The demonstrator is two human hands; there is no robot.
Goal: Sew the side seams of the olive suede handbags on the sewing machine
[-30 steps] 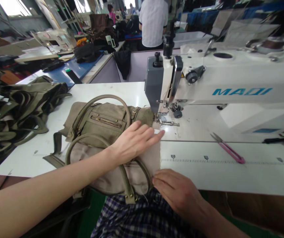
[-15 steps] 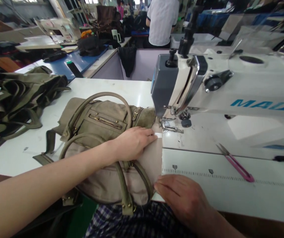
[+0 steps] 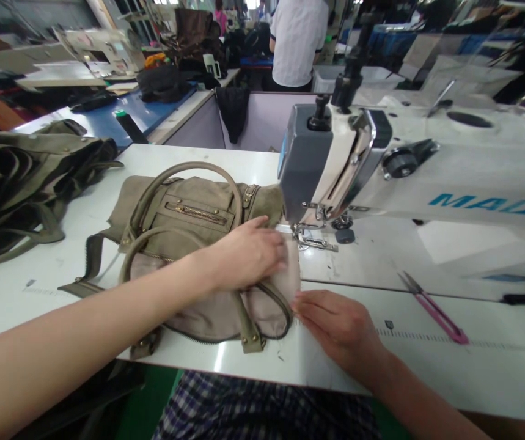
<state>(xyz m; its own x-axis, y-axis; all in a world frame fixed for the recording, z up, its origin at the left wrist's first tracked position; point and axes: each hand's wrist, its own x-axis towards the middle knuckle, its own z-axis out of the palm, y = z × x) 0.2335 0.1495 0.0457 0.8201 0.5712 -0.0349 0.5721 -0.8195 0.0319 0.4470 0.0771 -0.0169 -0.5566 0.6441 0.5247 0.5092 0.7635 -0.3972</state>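
Note:
An olive handbag [image 3: 198, 195] with looped handles and brass zippers lies on the white sewing table [image 3: 83, 201], its beige lining [image 3: 211, 315] partly showing. My left hand [image 3: 255, 253] rests flat on the bag near the machine, fingers stretched and a little blurred. At the lining's right edge, my right hand [image 3: 335, 318] pinches the fabric between thumb and fingers. The edge runs up to the presser foot [image 3: 315, 239] of the sewing machine [image 3: 321, 165]. The needle itself cannot be made out.
Pink-handled thread snips [image 3: 436, 311] lie on the table to the right. A heap of olive bags [image 3: 24, 183] sits at the left. Beyond stand a green-topped thread cone [image 3: 129, 128], another sewing machine [image 3: 106, 52] and a person in a white shirt [image 3: 296, 43].
The bag's near part has moved away from me, off the table's front edge and up toward the machine. My right hand moved forward with the fabric edge; my left hand also shifted slightly forward.

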